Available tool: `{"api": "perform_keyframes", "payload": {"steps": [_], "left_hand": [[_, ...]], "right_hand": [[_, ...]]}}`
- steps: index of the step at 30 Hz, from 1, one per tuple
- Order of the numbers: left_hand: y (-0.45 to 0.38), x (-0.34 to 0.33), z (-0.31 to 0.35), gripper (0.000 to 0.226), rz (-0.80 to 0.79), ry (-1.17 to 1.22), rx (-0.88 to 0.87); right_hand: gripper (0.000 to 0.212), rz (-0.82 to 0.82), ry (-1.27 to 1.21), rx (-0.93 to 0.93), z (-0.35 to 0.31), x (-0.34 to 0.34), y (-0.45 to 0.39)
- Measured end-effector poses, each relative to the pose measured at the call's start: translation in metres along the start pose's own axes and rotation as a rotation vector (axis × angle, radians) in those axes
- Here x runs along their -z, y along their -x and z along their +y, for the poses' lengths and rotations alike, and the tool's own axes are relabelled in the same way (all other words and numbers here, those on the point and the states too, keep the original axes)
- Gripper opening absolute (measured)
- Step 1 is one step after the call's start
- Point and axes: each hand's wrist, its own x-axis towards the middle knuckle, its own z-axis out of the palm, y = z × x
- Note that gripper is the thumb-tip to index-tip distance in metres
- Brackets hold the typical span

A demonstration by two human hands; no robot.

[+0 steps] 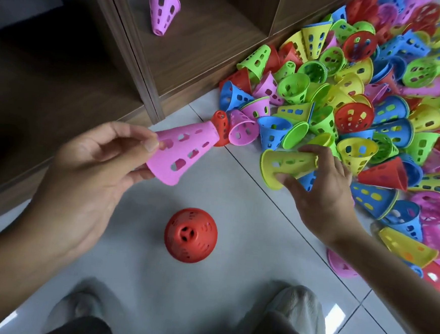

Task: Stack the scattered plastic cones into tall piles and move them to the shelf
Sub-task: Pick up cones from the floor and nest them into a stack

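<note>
From the head camera, your left hand (81, 171) pinches a pink perforated plastic cone (180, 153) near its wide rim, thumb on top and fingers curled beneath. You hold it lying sideways with the narrow end pointing away toward the heap; that probably leaves it ready to take the next cone or slide onto it.

Your right hand (322, 193) grips a yellow-green perforated plastic cone (287, 167) at the near edge of the multicoloured heap of plastic cones (376, 100), thumb under the flared rim and fingers curled over the body. It looks lifted just clear of its neighbours, with the open mouth turned toward the pink one, which suits nesting them.

An orange-red perforated plastic cone (190, 235) stands mouth down on the white tiled floor (233, 247) between your hands and your feet (297, 307), likely the base for a pile.

One pink slotted plastic cone (163, 9) lies tipped on the dark wooden shelf (196, 49), whose front edge meets the heap.
</note>
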Motion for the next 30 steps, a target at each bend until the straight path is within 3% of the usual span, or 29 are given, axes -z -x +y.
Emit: {"api": "perform_keyframes", "payload": {"steps": [3, 7, 12, 16, 20, 25, 30], "left_hand": [[0.014, -0.001, 0.006, 0.032, -0.042, 0.051, 0.005], [0.032, 0.002, 0.006, 0.052, -0.054, 0.111, 0.074], [0.057, 0.011, 0.000, 0.033, -0.081, 0.154, 0.170], [0.068, 0.017, -0.012, 0.043, -0.114, 0.109, 0.220], [0.073, 0.018, -0.028, 0.041, -0.141, 0.056, 0.218], [0.073, 0.020, -0.051, 0.024, -0.093, -0.114, 0.193], [0.067, 0.025, -0.060, 0.056, -0.066, -0.159, 0.364]], "right_hand": [[0.058, -0.012, -0.134, -0.051, -0.025, 0.014, 0.018], [0.059, -0.031, -0.392, -0.108, -0.053, 0.032, 0.042], [0.050, -0.046, -0.621, -0.129, -0.082, 0.049, 0.068], [0.048, -0.052, -0.729, -0.067, -0.103, 0.058, 0.085], [0.053, -0.108, -0.598, 0.073, -0.113, 0.055, 0.097], [0.055, -0.224, -0.193, 0.290, -0.119, 0.040, 0.107], [0.059, -0.276, -0.043, 0.403, -0.122, 0.016, 0.106]]}}
